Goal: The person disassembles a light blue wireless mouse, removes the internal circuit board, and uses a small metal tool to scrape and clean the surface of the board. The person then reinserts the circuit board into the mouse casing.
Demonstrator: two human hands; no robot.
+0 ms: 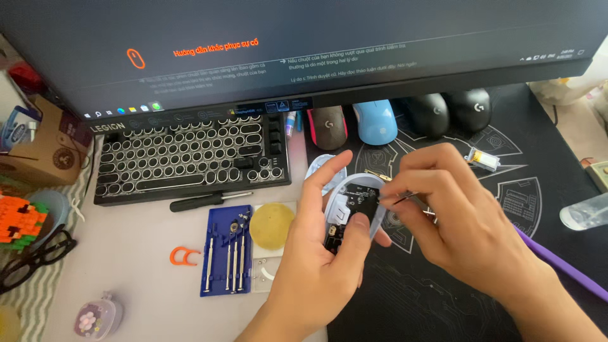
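A monitor spans the far edge, above a black keyboard with round keys and four mice in a row on a dark desk mat. Near centre, the left hand grasps an opened mouse shell, circuit board exposed. The right hand pinches thin tweezers at the board. A blue screwdriver tray lies left.

Bright, even daylight w/ soft shadows; dark monitor across upper frame (faint glare), edges slightly bowed, centre sharp.
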